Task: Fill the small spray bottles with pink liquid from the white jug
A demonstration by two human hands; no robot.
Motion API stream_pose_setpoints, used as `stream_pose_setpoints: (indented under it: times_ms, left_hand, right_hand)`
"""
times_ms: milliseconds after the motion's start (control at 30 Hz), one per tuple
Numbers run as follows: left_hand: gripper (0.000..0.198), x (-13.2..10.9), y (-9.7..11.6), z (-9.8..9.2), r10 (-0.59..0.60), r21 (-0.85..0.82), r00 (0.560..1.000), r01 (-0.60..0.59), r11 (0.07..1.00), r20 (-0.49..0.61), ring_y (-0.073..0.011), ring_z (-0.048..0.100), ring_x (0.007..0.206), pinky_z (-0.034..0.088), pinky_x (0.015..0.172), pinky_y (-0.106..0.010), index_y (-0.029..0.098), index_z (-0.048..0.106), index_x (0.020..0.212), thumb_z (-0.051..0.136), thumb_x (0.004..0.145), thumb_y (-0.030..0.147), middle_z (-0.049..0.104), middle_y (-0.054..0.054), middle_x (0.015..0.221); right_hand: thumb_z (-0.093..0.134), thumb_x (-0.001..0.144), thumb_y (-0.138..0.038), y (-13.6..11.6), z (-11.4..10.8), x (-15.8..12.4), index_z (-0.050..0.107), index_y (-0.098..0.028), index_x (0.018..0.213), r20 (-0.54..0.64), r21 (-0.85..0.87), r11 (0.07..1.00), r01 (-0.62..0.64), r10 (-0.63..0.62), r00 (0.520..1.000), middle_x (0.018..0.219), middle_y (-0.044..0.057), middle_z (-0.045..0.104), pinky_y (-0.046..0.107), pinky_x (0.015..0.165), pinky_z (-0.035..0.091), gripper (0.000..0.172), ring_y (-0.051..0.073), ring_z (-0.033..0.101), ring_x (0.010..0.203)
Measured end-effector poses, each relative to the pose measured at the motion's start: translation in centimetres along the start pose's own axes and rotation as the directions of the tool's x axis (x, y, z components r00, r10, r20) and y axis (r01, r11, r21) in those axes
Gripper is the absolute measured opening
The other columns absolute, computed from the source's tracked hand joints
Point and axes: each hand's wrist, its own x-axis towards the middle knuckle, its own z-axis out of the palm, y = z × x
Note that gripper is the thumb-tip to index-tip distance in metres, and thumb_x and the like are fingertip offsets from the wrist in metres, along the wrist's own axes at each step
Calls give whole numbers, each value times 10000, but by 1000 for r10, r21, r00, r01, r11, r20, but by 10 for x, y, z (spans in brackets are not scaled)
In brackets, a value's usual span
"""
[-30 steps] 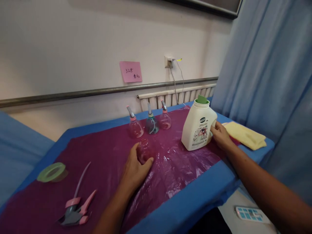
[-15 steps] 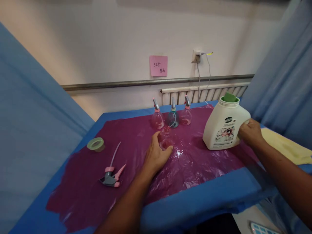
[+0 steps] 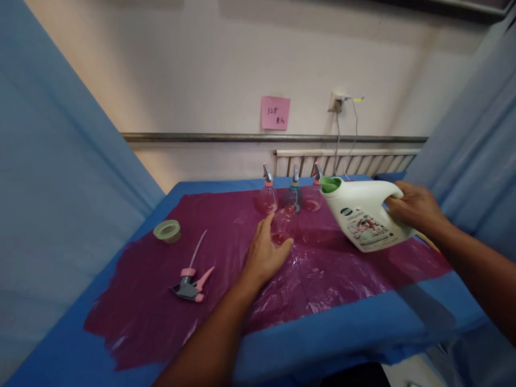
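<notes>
My left hand (image 3: 264,255) is wrapped round a small clear pink bottle (image 3: 283,225) with no top, standing on the magenta plastic sheet (image 3: 330,269). My right hand (image 3: 415,207) grips the handle of a white detergent jug (image 3: 365,214) with a green spout. The jug is lifted off the table and tilted left, its spout a short way above and to the right of the open bottle. Just behind stand three small spray bottles (image 3: 293,189) in a row, two pink and one teal.
A pink and grey spray-trigger head with its dip tube (image 3: 192,278) lies on the sheet at left. A green tape roll (image 3: 167,230) sits further left. Blue cloth covers the table edge (image 3: 355,328). Blue curtains hang on both sides. A wall with rail and radiator is behind.
My right hand has lifted the jug off the table and tipped its spout left toward the open bottle. My left hand stays on the bottle. The view has shifted slightly.
</notes>
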Motion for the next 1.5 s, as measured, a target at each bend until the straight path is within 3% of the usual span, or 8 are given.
stream_pose_setpoints:
  times_ms: [367,700,1067,1500]
  left_hand:
    - [833,-1,-1,1,24,21,1000,-24,999,9,-366,560,1592,438,1367,-571,242,501,1676,819,910,321,589,-155,1660]
    - [831,-3,-2,2,38,65,999,-39,997,23,-363,524,1624,418,1377,-566,258,493,1693,808,926,315,554,-151,1704]
    - [840,-4,-1,1,39,114,999,-43,992,37,-367,555,1587,433,1362,-552,218,498,1697,798,919,314,574,-170,1681]
    - [817,-4,1,2,36,113,999,-40,993,36,-363,565,1583,445,1355,-557,281,521,1680,801,913,316,580,-136,1688]
  right_hand:
    - [544,812,-533,-28,-10,9,672,-280,842,177,-224,958,177,-139,974,776,49,750,357,651,375,285,255,640,687]
    - [489,898,-569,-45,-22,15,755,-282,1055,250,-473,845,252,-145,957,983,110,831,365,690,394,421,307,700,830]
    - [523,931,-532,-54,-29,21,781,-306,1121,265,-530,790,309,-192,945,966,83,825,361,672,371,392,308,719,855]
    - [505,941,-535,-65,-34,24,719,-302,1009,317,-577,737,351,-193,928,939,77,809,374,642,369,323,311,721,840]
